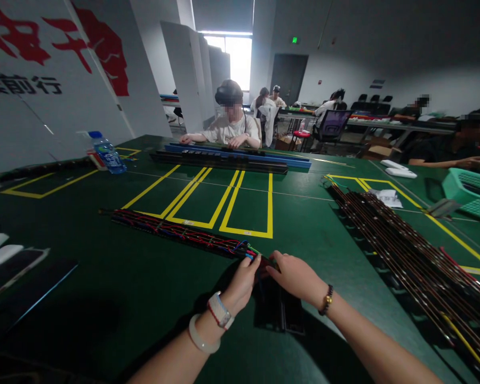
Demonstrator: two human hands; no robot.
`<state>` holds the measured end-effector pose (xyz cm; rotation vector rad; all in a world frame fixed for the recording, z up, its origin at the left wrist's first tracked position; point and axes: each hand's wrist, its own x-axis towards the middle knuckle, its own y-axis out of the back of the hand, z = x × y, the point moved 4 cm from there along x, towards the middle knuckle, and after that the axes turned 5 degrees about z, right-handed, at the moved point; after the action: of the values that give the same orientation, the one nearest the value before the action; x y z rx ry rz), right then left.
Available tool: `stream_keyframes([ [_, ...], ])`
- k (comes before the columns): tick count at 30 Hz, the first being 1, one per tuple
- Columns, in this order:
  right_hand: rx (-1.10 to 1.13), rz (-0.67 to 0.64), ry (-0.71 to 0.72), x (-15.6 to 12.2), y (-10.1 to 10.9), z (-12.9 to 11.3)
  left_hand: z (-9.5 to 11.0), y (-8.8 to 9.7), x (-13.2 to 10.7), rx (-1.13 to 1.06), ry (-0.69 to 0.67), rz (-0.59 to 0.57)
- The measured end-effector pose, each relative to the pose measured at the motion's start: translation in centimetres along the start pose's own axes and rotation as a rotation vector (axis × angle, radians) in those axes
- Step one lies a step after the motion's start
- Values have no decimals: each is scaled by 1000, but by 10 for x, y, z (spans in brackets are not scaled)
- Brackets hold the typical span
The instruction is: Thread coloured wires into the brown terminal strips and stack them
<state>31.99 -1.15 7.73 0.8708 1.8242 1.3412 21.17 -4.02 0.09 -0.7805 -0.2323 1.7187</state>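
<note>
A long dark strip with red and blue wires along it lies slantwise on the green table, its near end between my hands. My left hand is closed on that end, thumb on top, near a blue piece and a green wire. From the right, my right hand bends its fingers round the same end; the fingertips are partly hidden. Below my hands lies a flat black piece, mostly in shadow.
Many long wired strips lie side by side at the right. Black and blue bars lie across the far side before a seated person. A water bottle is at left, a green basket at right. Yellow tape marks the table.
</note>
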Motion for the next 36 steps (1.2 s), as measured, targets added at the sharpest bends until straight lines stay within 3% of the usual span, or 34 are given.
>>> stream_keyframes([
  [7,325,-158,-7,24,2,30,-1,1,-1,-43,35,-63],
  [12,110,-116,-24,46,18,45,-1,3,-2,-47,102,-92],
  [16,-86,-11,-42,65,29,48,-1,7,-2,-20,140,-80],
  [20,-296,102,58,86,33,41,-3,12,2,-2,134,-105],
  [28,-325,134,200,130,24,33,-5,17,8,-12,185,-203],
  [33,-265,114,259,118,15,48,2,15,5,18,180,-146],
  [36,-232,231,345,93,11,52,4,12,3,-44,215,-131],
])
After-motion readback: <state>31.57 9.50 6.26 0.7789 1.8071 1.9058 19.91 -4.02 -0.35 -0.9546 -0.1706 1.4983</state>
